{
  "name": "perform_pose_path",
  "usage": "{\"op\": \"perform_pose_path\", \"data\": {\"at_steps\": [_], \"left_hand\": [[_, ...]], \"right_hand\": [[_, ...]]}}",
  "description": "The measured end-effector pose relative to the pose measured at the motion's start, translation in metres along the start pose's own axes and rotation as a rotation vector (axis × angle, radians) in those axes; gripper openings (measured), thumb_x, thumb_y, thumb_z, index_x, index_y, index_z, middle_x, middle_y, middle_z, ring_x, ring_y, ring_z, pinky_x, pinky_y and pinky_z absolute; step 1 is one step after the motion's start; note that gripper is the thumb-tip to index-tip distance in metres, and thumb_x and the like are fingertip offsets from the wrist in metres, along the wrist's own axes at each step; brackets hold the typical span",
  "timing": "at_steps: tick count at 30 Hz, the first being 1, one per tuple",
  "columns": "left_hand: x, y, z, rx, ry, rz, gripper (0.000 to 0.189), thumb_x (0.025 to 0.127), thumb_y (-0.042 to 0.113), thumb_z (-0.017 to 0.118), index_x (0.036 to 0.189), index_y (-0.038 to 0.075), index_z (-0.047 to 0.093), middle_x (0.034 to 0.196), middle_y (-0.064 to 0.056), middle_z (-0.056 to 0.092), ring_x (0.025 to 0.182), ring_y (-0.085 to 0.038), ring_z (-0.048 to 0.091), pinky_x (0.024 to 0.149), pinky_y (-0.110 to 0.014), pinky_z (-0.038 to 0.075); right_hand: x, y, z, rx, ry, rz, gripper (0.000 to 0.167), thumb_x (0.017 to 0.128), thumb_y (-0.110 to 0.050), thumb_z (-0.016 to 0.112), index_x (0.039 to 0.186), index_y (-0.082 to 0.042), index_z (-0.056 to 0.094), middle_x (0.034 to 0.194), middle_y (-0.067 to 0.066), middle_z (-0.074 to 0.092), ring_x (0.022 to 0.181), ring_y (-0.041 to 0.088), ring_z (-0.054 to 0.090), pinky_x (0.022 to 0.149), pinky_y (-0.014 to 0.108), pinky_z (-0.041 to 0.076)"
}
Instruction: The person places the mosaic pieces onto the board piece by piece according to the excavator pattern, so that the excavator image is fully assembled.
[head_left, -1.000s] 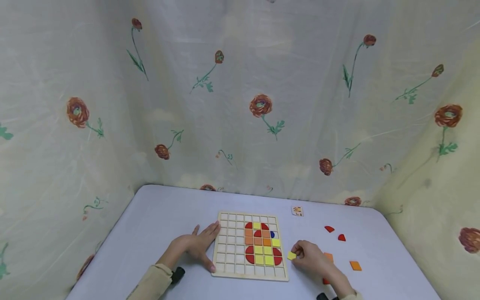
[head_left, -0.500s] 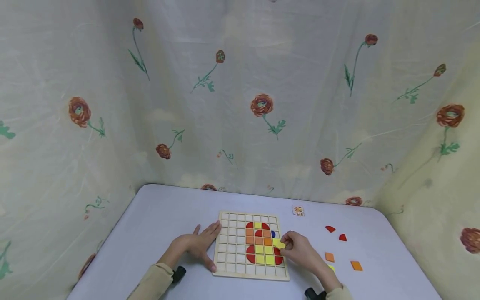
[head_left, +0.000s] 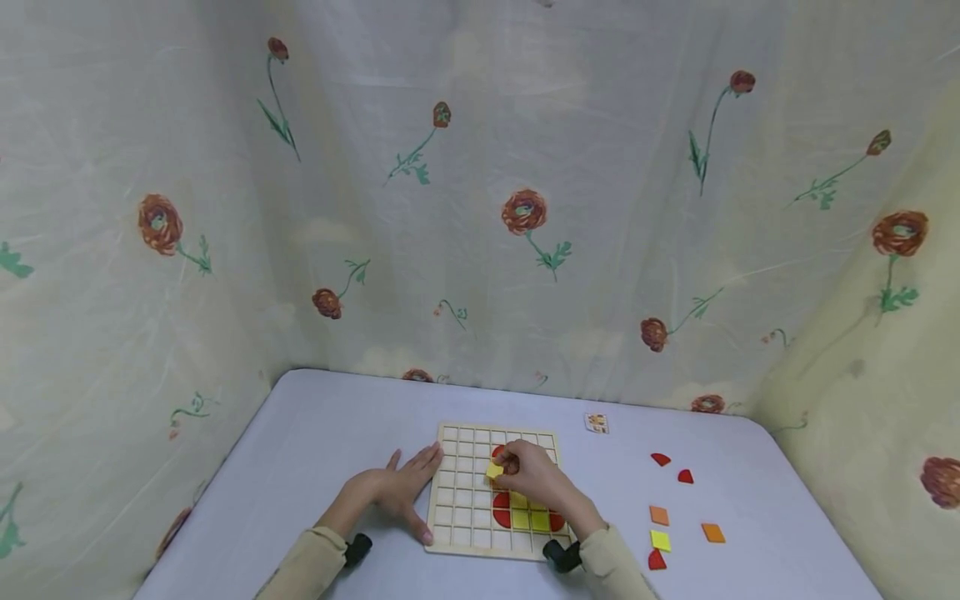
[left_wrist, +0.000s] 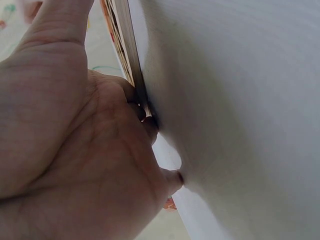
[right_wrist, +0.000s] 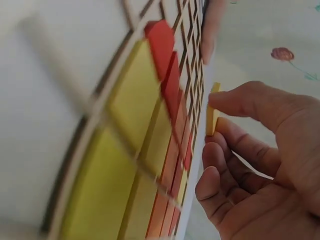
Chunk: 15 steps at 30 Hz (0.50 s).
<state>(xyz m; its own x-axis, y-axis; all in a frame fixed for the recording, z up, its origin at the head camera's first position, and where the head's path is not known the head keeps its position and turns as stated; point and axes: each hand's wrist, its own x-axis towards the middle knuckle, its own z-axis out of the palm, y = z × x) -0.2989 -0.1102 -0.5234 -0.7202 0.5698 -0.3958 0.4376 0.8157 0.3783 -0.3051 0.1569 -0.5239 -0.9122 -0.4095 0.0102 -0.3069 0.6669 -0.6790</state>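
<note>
A wooden grid board point(head_left: 461, 550) lies on the table, with red, yellow and orange tiles set in its right part. Between thumb and fingertips my right hand point(head_left: 534, 477) pinches a yellow square tile point(head_left: 494, 471) above the board. In the right wrist view that tile point(right_wrist: 213, 110) is held on edge, apart from the grid. The right hand and forearm hide several tiles in the head view. My left hand point(head_left: 408, 492) rests with spread fingers along the board's left edge, thumb at the near left corner. The left wrist view shows its palm point(left_wrist: 100, 150) beside the board's side.
Right of the board lie loose tiles: two red quarter-rounds point(head_left: 660, 458), an orange square point(head_left: 659, 515), a darker orange square point(head_left: 713, 532), a yellow square point(head_left: 660, 540) and a red piece point(head_left: 656, 560). A small pattern card point(head_left: 597, 422) lies behind them. Flowered curtain point(head_left: 480, 208) surrounds the table.
My right hand has carried the yellow tile from beside the board's right edge leftward over the grid. Loose tiles on the right are uncovered. The left hand has stayed in place.
</note>
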Motion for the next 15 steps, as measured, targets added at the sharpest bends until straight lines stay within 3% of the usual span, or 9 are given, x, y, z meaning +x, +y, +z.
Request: {"op": "perform_pose_path", "data": {"at_steps": [8,15], "left_hand": [[0.001,0.000,0.000,0.005,-0.001,-0.001,0.129,0.068,0.061,0.078,0.155,0.005,0.002,0.164,-0.011,-0.002,0.152,-0.026,0.000,0.117,-0.062,0.002],[0.002,-0.002,0.001,0.014,-0.004,-0.010,0.129,0.068,0.062,0.078,0.155,0.006,0.001,0.164,-0.011,-0.002,0.152,-0.025,-0.001,0.117,-0.061,0.003]], "right_hand": [[0.021,-0.003,0.014,-0.105,-0.008,0.022,0.017,0.081,-0.014,0.076,0.096,-0.009,0.067,0.086,0.001,0.060,0.073,0.010,0.052,0.063,0.022,0.046],[0.027,-0.008,0.012,-0.107,-0.041,0.022,0.015,0.083,-0.011,0.075,0.097,-0.008,0.070,0.090,0.000,0.062,0.077,0.011,0.053,0.068,0.026,0.048]]}}
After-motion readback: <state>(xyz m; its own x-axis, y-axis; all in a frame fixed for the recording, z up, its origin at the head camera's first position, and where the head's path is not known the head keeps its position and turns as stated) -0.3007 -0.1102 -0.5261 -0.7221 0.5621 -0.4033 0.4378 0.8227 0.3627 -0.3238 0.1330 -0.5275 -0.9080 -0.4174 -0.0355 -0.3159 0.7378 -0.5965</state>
